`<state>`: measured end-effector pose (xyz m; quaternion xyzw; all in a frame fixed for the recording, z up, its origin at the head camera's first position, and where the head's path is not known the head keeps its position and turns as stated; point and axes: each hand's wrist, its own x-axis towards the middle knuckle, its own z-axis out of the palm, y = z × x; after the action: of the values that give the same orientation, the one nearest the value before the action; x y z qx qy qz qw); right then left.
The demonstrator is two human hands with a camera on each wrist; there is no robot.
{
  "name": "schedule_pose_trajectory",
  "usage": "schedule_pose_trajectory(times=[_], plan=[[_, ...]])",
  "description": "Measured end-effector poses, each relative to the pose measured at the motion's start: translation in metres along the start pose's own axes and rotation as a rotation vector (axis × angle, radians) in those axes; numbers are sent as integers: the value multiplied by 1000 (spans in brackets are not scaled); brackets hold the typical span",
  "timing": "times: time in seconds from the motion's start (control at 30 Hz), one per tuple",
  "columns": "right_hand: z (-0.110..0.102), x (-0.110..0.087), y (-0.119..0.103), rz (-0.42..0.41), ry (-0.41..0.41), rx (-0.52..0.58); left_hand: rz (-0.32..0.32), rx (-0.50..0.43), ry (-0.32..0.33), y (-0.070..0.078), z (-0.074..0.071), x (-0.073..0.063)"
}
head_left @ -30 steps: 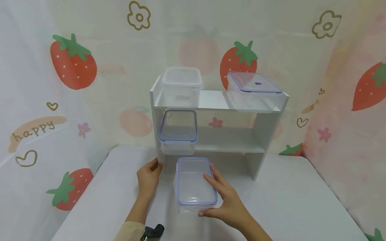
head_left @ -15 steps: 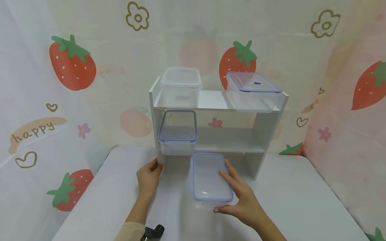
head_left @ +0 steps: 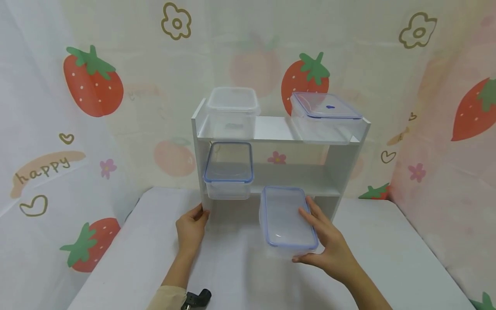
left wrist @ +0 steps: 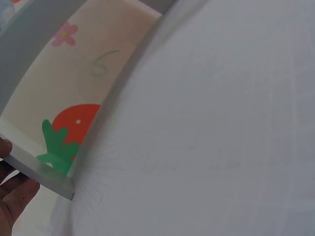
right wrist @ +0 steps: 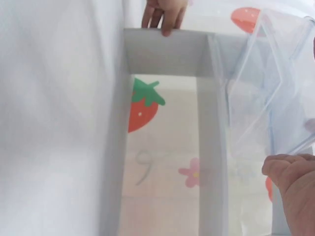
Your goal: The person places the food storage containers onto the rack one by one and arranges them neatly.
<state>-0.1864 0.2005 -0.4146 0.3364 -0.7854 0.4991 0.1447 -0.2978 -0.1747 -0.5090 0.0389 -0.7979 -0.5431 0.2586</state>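
Observation:
A clear plastic food container (head_left: pixel 288 215) with a blue-rimmed lid is held in the air in front of the white shelf (head_left: pixel 302 184), just right of its middle. My right hand (head_left: pixel 331 247) grips its right side, thumb low at the near corner and fingers along the lid's edge. At the lower front of the shelf's left side panel (left wrist: pixel 42 177), my left hand (head_left: pixel 191 227) pinches the board between thumb and fingers. The right wrist view also shows the left hand (right wrist: pixel 166 11) on that panel, with part of the held container at the right.
On the top board stand a clear box with a whitish lid (head_left: pixel 234 112) at left and a blue-rimmed box (head_left: pixel 327 118) at right. Another blue-rimmed container (head_left: pixel 228 170) sits at the middle board's left end. The table (head_left: pixel 387 258) has a white cover.
My right hand has carried the container to the right and slightly up, from in front of the shelf's left half. The left hand has stayed on the side panel.

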Motion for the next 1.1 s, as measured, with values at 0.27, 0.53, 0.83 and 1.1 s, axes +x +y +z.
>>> schedule_pose_trajectory(times=[0.27,0.53,0.83,1.1], plan=[[-22,8,7,-6,8,-7,-15,-2,-11,-1,0,-1],[-44,21,19,3,14,-11,-2,5,1,0,0,0],[-66,38,35,23,46,11,-2,6,1,-1,1,1],[-74,53,46,31,37,14,-2,1,2,2,-1,0]])
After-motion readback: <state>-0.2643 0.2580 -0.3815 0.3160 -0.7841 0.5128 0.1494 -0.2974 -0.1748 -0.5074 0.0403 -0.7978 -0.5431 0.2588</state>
